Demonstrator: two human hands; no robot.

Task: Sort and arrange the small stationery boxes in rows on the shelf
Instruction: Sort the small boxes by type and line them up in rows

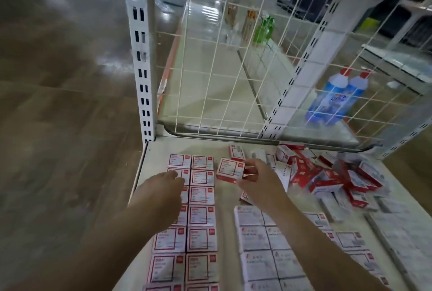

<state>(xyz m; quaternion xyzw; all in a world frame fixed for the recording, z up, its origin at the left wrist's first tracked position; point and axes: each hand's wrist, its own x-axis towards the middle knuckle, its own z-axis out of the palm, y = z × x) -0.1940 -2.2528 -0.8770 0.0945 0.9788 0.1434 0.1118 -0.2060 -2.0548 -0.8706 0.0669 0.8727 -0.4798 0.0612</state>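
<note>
Both hands reach over the shelf (224, 199): the left hand (167, 182) lies with fingers relaxed on the two neat rows of boxes (201, 216), and the right hand (253, 177) pinches one small box (230, 170) just above the shelf. Behind it, near the wire grid (233, 68), a loose pile of boxes (327, 174) lies unsorted.

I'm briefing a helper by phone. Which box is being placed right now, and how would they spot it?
Start at the white slotted upright at the shelf's back left corner. Just right of the two neat columns of red-bordered boxes below it, the right hand grips one red-and-white box. Unlike the flat rows, it sits tilted and alone, short of the jumbled pile.
</note>
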